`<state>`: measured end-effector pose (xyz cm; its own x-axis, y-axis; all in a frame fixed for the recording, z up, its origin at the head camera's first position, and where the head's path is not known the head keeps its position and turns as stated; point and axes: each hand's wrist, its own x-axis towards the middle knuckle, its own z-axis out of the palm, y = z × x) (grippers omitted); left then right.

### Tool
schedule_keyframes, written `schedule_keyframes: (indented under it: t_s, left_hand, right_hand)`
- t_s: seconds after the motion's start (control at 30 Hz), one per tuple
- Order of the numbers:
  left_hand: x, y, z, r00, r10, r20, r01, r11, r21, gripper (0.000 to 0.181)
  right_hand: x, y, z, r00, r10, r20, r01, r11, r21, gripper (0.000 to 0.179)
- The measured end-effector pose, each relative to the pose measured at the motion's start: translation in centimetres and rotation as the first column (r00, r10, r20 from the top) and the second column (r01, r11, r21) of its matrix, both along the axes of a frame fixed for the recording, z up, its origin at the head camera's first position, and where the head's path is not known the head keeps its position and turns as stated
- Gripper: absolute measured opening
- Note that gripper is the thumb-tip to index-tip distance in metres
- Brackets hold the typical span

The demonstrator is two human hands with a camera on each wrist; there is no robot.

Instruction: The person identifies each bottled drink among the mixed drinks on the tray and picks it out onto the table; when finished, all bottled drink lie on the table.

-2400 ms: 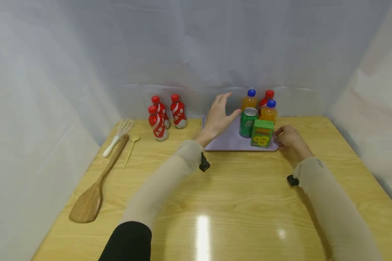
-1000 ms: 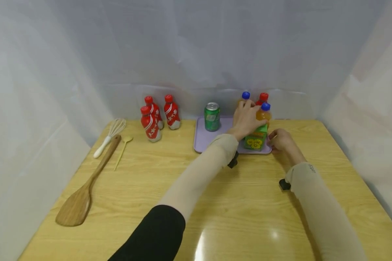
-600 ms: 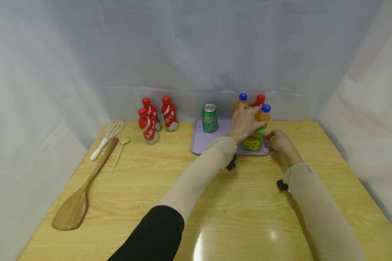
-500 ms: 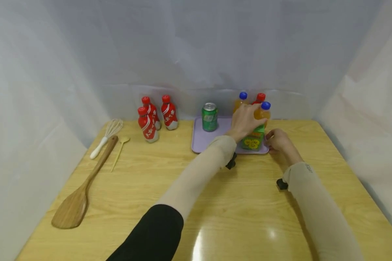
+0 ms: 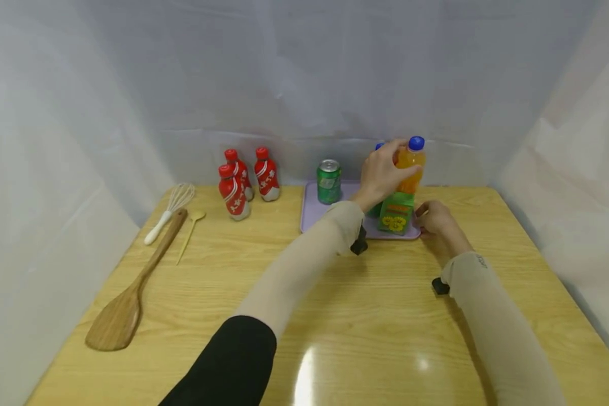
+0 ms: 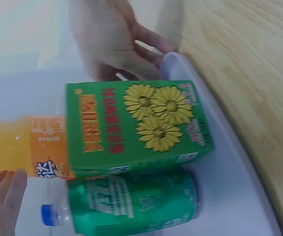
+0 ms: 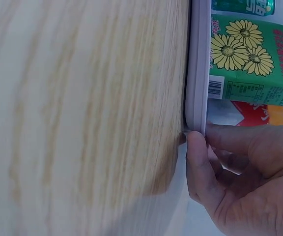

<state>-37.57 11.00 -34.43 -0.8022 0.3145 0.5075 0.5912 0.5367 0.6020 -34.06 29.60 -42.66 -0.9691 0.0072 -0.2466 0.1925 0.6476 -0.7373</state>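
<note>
My left hand (image 5: 383,173) grips a blue-capped bottle of orange soda (image 5: 412,169), raised behind a green drink carton (image 5: 396,214) with yellow flowers. The carton stands on the purple tray (image 5: 312,214) near its front right corner. That corner is pinched between thumb and fingers of my right hand (image 5: 438,220). Beside the carton, in the left wrist view, is a green can (image 6: 131,201); another green can (image 5: 329,183) stands on the tray's left part. A second blue cap (image 5: 379,146) shows behind my left hand. Part of a red bottle (image 7: 252,112) appears beneath the carton in the right wrist view.
Several red-capped bottles (image 5: 235,194) stand on the wooden table left of the tray. Farther left lie a whisk (image 5: 170,213), a small yellow spoon (image 5: 190,234) and a wooden spatula (image 5: 119,318). Pale sheeting (image 5: 304,79) hangs at the back and sides.
My left hand moved right across the tray, took hold of the front orange soda bottle and raised it. My right hand stays at the tray corner.
</note>
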Motion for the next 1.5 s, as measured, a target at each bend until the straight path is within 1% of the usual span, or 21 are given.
schedule_keyframes:
  t_s: [0.1,0.2,0.27,0.4,0.5,0.6,0.73,0.77,0.87,0.97,1.03,1.13,1.23,1.37,1.5]
  left_hand:
    - [0.2,-0.5,0.7,1.0,-0.012,0.012,0.011,0.999,0.042,0.061]
    - [0.4,-1.0,1.4,0.998,-0.046,0.04,0.04,0.991,0.126,0.059]
    - [0.5,-1.2,1.8,0.995,-0.077,0.056,0.066,0.98,0.187,0.057]
    - [0.7,-2.0,2.5,0.983,-0.15,0.104,0.112,0.946,0.304,0.056]
    - [0.8,-2.7,2.9,0.97,-0.203,0.131,0.145,0.923,0.357,0.055]
    - [0.7,-3.4,3.3,0.957,-0.249,0.149,0.175,0.905,0.389,0.055]
    - [0.7,-4.5,3.8,0.929,-0.323,0.179,0.221,0.874,0.434,0.056]
    - [0.8,-4.8,4.0,0.92,-0.341,0.191,0.228,0.865,0.447,0.056]
    - [1.0,-5.9,4.4,0.901,-0.383,0.203,0.252,0.843,0.475,0.058]
    - [1.1,-7.1,4.8,0.892,-0.407,0.196,0.267,0.826,0.496,0.058]
    - [1.2,-7.9,5.1,0.89,-0.418,0.182,0.283,0.819,0.499,0.058]
    - [1.4,-9.0,5.4,0.888,-0.423,0.18,0.287,0.816,0.501,0.057]
    - [1.5,-10.4,5.5,0.889,-0.416,0.193,0.281,0.826,0.488,0.056]
    - [1.4,-12.5,5.6,0.892,-0.394,0.222,0.257,0.846,0.467,0.057]
    - [1.3,-14.5,5.6,0.902,-0.364,0.232,0.229,0.859,0.458,0.056]
  right_hand:
    - [-0.1,0.1,0.0,1.0,0.001,0.002,-0.001,1.0,-0.004,0.037]
    - [-0.3,0.2,-0.1,1.0,0.001,0.011,-0.001,1.0,0.005,0.038]
    - [-0.4,0.2,-0.1,1.0,0.005,0.018,-0.005,1.0,0.011,0.038]
    - [-0.7,0.3,0.0,1.0,0.015,0.025,-0.016,0.999,0.038,0.037]
    - [-0.9,0.4,0.1,0.999,0.026,0.028,-0.027,0.999,0.047,0.038]
    - [-1.0,0.7,0.1,0.999,0.033,0.026,-0.034,0.998,0.049,0.039]
    - [-1.1,1.2,0.1,0.999,0.041,0.015,-0.042,0.998,0.054,0.039]
    - [-1.1,1.3,0.0,0.999,0.042,0.016,-0.043,0.998,0.053,0.039]
    - [-1.1,1.4,0.1,0.999,0.051,0.012,-0.052,0.997,0.061,0.038]
    - [-1.3,1.7,0.3,0.999,0.05,0.013,-0.05,0.996,0.068,0.038]
    - [-1.4,1.9,0.4,0.999,0.051,0.007,-0.051,0.996,0.077,0.038]
    - [-1.5,2.3,0.4,0.999,0.043,0.005,-0.043,0.996,0.073,0.039]
    - [-1.5,2.6,0.3,0.999,0.039,0.007,-0.04,0.997,0.067,0.039]
    - [-1.7,2.8,0.5,0.999,0.036,0.018,-0.038,0.997,0.07,0.037]
    - [-1.9,2.6,0.8,0.999,0.034,0.006,-0.035,0.998,0.056,0.037]
